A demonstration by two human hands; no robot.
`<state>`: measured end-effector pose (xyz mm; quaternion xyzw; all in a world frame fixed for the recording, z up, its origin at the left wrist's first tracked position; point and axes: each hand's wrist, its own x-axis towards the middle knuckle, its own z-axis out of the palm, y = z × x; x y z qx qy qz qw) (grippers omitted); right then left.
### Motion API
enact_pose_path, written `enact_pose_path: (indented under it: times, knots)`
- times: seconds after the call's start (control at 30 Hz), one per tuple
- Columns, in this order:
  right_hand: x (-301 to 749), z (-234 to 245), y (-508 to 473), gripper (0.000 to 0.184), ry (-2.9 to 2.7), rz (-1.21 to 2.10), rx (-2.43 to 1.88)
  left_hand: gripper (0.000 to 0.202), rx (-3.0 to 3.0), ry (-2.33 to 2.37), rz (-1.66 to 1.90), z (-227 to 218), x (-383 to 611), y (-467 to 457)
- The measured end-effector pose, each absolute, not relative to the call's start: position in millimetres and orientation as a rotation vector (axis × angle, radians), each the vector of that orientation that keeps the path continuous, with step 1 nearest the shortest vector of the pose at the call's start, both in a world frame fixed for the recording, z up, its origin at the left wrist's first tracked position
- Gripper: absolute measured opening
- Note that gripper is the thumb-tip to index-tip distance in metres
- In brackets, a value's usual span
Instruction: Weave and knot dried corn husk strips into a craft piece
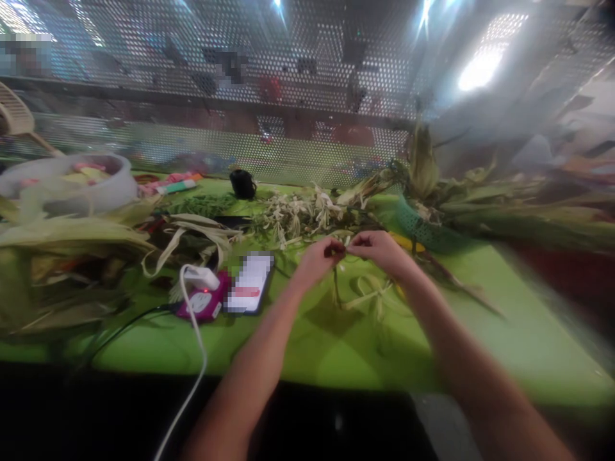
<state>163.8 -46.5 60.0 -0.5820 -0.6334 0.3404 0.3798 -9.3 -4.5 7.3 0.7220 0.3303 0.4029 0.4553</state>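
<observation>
My left hand point(318, 258) and my right hand point(379, 250) meet above the green table point(504, 333), fingers pinched together on thin strips of corn husk point(342, 251) stretched between them. Loose ends of the husk strips point(369, 296) hang down and lie on the table just below my hands. Both fists are closed around the strip. A heap of pale dried husks point(298, 214) lies just beyond my hands.
A phone point(250, 282) and a magenta power bank point(204, 301) with a white cable point(195, 358) lie left of my hands. Large husk leaves point(72, 237) and a grey bowl point(72, 182) sit at left. A green basket point(423, 227) with corn stalks stands at right. A perforated metal screen point(307, 96) backs the table.
</observation>
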Motion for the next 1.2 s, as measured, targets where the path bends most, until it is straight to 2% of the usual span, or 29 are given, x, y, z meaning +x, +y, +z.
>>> enact_pose_path:
  times: [0.17, 0.33, 0.73, 0.9, 1.2]
  knots:
    - [156.1, 62.6, -52.7, 0.028, -1.739, 0.84, -1.393, 0.013, 1.827, 0.808, 1.032, 6.9, -12.1, -2.2]
    - [162.2, 58.5, -48.9, 0.02, -1.714, 0.406, -1.368, 0.016, 1.683, 0.766, 0.995, 6.2, -13.2, 1.2]
    - [160.6, 47.9, -46.1, 0.022, -1.962, 0.179, -1.322, 0.009, 1.813, 0.753, 0.959, 9.5, -11.9, -3.8]
    - [164.0, 45.2, -44.9, 0.03, -2.058, 0.123, -1.328, 0.01, 1.881, 0.765, 0.944, 6.4, -10.8, -2.4]
    - [165.2, 46.3, -42.7, 0.014, -2.016, 0.014, -1.371, 0.01, 1.81, 0.792, 0.947, 8.0, -12.4, -4.1]
